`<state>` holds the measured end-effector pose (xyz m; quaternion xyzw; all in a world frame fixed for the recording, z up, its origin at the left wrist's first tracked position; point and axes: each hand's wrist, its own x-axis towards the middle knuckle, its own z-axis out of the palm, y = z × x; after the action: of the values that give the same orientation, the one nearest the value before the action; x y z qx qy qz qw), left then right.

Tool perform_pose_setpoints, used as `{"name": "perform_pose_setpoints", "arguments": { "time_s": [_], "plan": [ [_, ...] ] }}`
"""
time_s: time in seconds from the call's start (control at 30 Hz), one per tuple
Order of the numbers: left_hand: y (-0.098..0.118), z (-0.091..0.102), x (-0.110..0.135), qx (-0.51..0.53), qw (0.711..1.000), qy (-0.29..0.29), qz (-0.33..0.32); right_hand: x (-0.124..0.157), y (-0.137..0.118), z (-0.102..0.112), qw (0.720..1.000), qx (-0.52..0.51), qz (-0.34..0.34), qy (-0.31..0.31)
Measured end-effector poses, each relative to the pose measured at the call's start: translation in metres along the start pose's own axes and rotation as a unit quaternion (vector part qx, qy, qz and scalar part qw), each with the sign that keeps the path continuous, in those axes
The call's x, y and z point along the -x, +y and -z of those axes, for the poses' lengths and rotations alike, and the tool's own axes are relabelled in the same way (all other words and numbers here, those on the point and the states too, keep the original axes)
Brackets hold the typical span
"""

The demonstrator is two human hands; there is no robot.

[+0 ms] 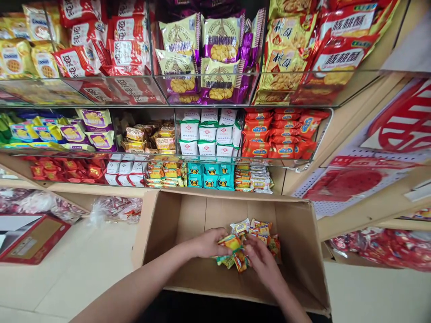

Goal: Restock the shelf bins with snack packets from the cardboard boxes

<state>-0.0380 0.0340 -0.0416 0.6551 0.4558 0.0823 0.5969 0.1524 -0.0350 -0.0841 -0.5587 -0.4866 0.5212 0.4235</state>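
An open cardboard box [296,237] stands on the floor in front of me. Inside it lies a heap of small yellow, orange and green snack packets [256,231]. My left hand [208,242] reaches into the box and its fingers are closed around some of these packets at the heap's left side. My right hand [261,260] comes in from the lower right, fingers curled on the packets just below the middle of the heap. Both forearms cross the box's near edge.
Glass shelves [202,105] full of snack bags and small packets rise behind the box. A red carton [30,237] lies on the tiled floor at left, with plastic bags [111,208] of sweets beside it. Wooden shelving with red bags stands at right.
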Motion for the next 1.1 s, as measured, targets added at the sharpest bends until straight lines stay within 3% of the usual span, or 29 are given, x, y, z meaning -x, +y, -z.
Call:
{"name": "perform_pose_setpoints", "arguments": {
  "time_s": [0.07, 0.1, 0.23, 0.33, 0.43, 0.63, 0.77, 0.87, 0.97, 1.03, 1.1],
  "plan": [
    [0.018, -0.019, 0.001, 0.104, 0.994, -0.022, -0.030, -0.002, -0.017, -0.004, 0.999, -0.015, 0.019, 0.040],
    [0.025, -0.027, 0.001, 0.154, 0.987, -0.007, -0.044, -0.003, -0.025, -0.005, 0.998, -0.021, 0.021, 0.064],
    [0.043, -0.052, -0.004, 0.323, 0.932, 0.155, -0.047, -0.004, -0.044, -0.006, 0.978, -0.117, -0.026, 0.171],
    [0.047, -0.060, -0.010, 0.365, 0.893, 0.261, -0.033, -0.004, -0.043, -0.005, 0.967, -0.160, -0.033, 0.197],
    [0.044, -0.062, -0.017, 0.312, 0.892, 0.321, -0.068, -0.005, -0.036, -0.004, 0.967, -0.130, -0.010, 0.221],
    [0.030, -0.059, -0.016, 0.102, 0.910, 0.382, -0.125, -0.005, -0.031, -0.004, 0.959, 0.086, -0.006, 0.271],
    [0.032, -0.056, -0.009, 0.031, 0.906, 0.398, -0.139, 0.001, -0.037, -0.006, 0.965, 0.032, 0.004, 0.260],
    [0.044, -0.045, -0.001, -0.017, 0.905, 0.390, -0.167, 0.007, -0.054, 0.001, 0.987, -0.024, 0.052, 0.148],
    [0.063, -0.015, 0.010, -0.106, 0.893, 0.370, -0.231, 0.002, -0.082, 0.024, 0.996, 0.014, 0.080, 0.045],
    [0.075, 0.016, 0.015, -0.210, 0.855, 0.386, -0.277, -0.013, -0.101, 0.046, 0.990, 0.082, 0.097, 0.068],
    [0.083, 0.051, 0.015, -0.326, 0.816, 0.389, -0.274, -0.039, -0.117, 0.069, 0.969, 0.170, 0.127, 0.124]
  ]
}}
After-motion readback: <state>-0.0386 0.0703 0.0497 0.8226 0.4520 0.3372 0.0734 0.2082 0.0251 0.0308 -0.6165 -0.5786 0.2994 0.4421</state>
